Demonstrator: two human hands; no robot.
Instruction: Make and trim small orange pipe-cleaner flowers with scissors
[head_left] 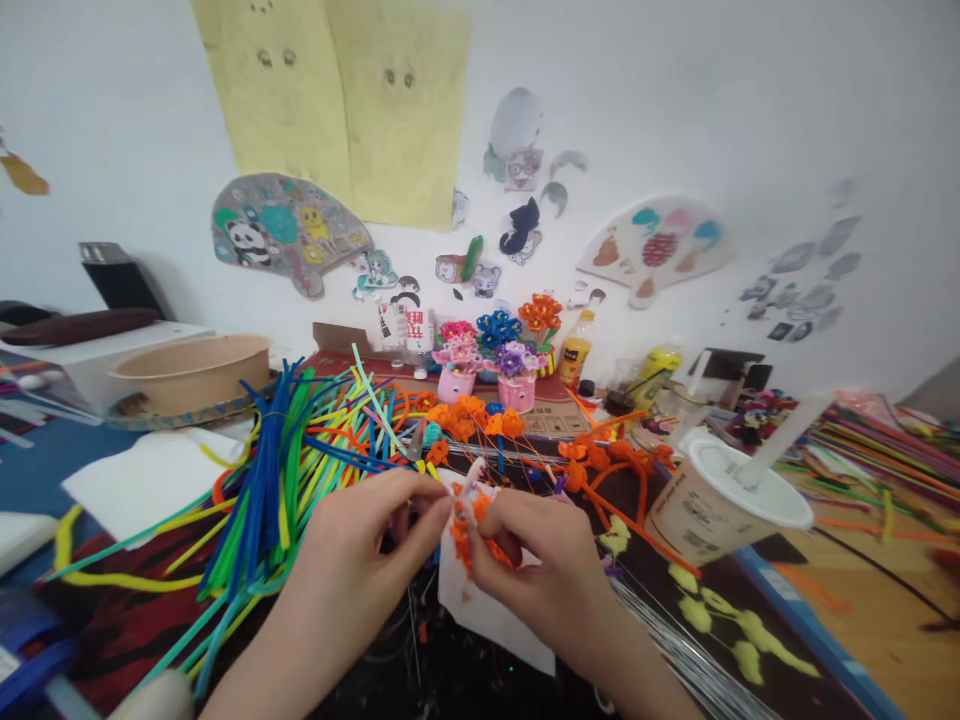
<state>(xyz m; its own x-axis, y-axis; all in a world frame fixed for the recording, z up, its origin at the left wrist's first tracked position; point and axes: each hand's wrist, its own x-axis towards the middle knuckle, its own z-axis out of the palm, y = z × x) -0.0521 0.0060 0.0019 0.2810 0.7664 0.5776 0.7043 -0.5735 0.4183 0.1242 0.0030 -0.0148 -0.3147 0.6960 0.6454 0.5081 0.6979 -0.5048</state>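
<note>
My left hand (367, 545) and my right hand (544, 560) meet at the middle of the table, thumbs and forefingers pinched close together. Between the fingertips a short, pale pinkish-white pipe cleaner (474, 472) sticks up. My right fingers close on it; what exactly the left fingertips pinch is partly hidden, but they touch the same spot. Orange fuzzy trimmings (484, 545) lie just behind the fingers, over a white sheet of paper (499, 625). Beyond the hands are orange pipe-cleaner flowers (466, 418) on thin wire stems.
Blue pipe cleaners (259, 490) lie in a bundle at left with green and yellow ones. A lidded paper cup (720, 510) with a straw stands at right, near bundled metal wires (675, 640). Pink pots (517, 393) of fuzzy flowers and a juice bottle (576, 350) stand behind.
</note>
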